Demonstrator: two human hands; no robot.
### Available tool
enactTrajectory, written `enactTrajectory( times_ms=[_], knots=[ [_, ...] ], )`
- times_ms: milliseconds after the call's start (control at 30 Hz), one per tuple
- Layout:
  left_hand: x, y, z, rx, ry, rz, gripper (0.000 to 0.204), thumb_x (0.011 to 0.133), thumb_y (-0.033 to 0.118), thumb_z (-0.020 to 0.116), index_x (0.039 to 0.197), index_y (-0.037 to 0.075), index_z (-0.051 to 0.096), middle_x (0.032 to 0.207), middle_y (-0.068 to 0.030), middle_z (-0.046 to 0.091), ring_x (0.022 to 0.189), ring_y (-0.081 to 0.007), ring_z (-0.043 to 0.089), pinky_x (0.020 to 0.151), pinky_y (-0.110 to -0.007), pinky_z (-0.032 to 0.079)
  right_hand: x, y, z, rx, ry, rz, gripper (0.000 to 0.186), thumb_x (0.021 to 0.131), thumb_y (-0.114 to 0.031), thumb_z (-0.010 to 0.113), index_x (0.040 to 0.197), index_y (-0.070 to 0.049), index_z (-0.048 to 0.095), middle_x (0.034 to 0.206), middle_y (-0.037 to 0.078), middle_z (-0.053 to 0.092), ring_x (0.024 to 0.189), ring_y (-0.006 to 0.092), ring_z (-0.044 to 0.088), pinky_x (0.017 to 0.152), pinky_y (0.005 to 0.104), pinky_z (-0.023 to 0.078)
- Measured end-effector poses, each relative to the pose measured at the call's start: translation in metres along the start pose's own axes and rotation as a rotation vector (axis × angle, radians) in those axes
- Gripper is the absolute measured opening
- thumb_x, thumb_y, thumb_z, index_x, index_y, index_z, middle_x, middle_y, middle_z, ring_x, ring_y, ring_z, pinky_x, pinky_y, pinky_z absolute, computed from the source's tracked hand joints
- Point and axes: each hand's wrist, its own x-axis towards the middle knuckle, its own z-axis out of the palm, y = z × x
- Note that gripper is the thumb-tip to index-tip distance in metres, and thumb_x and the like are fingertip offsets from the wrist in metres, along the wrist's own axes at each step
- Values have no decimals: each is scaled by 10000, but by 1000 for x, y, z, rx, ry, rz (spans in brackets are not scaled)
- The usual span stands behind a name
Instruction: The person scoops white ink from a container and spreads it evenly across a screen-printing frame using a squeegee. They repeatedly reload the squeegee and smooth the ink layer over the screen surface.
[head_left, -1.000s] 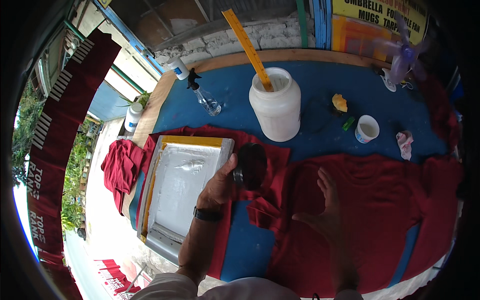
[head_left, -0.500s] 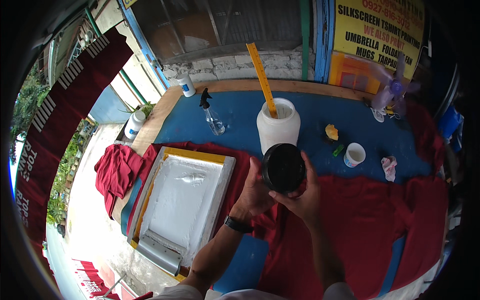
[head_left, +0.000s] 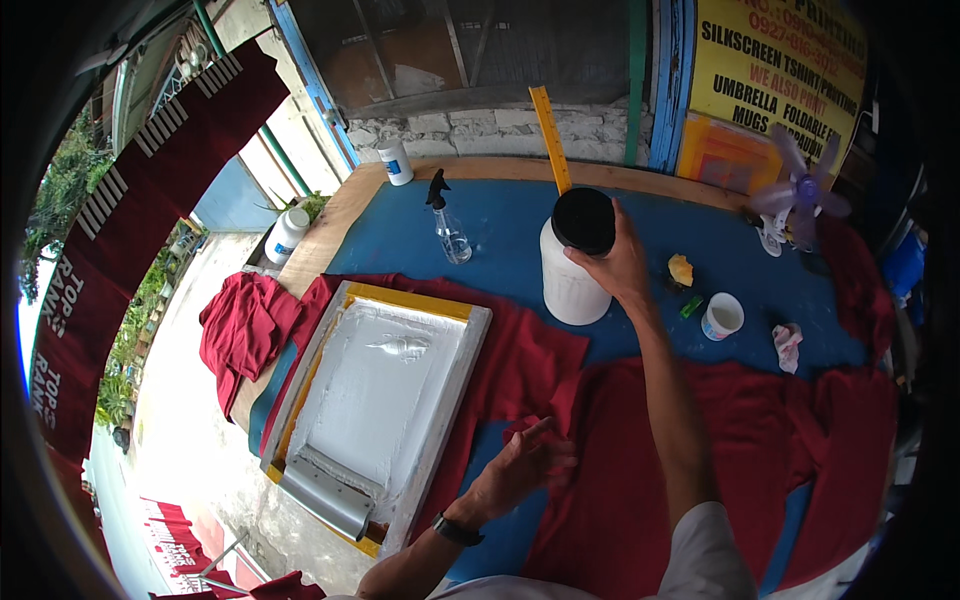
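Observation:
My right hand grips a round black lid at the mouth of a large white plastic jar. Behind the lid rises a yellow ruler-like stick; its lower end is hidden, so I cannot tell how the lid sits. My left hand is empty, with its fingers apart, low over a dark red shirt. To its left lies a framed silkscreen spread with white ink. A metal-bladed squeegee rests at the near end of the frame.
A clear spray bottle and a white container stand on the blue-topped table. Right of the jar are a yellowish lump, a white cup, a crumpled cloth and a purple fan. Red shirts bunch at the left edge.
Both hands held the lid in front of the jar; now only my right hand has it, moved forward onto the jar's mouth. My left hand let go and drew back. The view shifted slightly.

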Motion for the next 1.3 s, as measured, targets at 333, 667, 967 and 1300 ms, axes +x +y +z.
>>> enactTrajectory(
  times_ms=[333,667,967,1300],
  knots=[
    [-79,-35,3,38,-42,-2,1037,1099,682,578,1797,95,83,1626,-208,522,1444,-312,584,1204,-525,480,-20,-7,-20,84,-103,155,1491,734,-491,1039,1787,-40,85,1792,317,262,1645,444,340,1342,539,331],
    [-141,-46,-26,84,-132,8,1094,1028,812,552,1764,64,243,1587,-236,567,1443,-369,592,1188,-549,483,-212,-27,-85,139,-22,317,1250,846,-420,976,1770,-53,219,1795,277,297,1658,393,332,1343,539,316],
    [-220,-23,-62,197,-314,-137,1089,1026,891,400,1709,43,392,1586,-264,586,1444,-410,602,1174,-553,481,-527,-167,-122,-394,127,582,780,1007,-426,830,1586,-3,524,1728,264,403,1591,487,416,1240,628,480],
    [-337,-14,-111,257,-429,-234,1034,1044,862,428,1690,53,431,1578,-230,599,1460,-352,586,1226,-521,434,-631,-287,-55,-436,312,581,695,1025,-346,818,1555,11,545,1695,290,439,1538,506,463,1174,629,500]
  ],
)
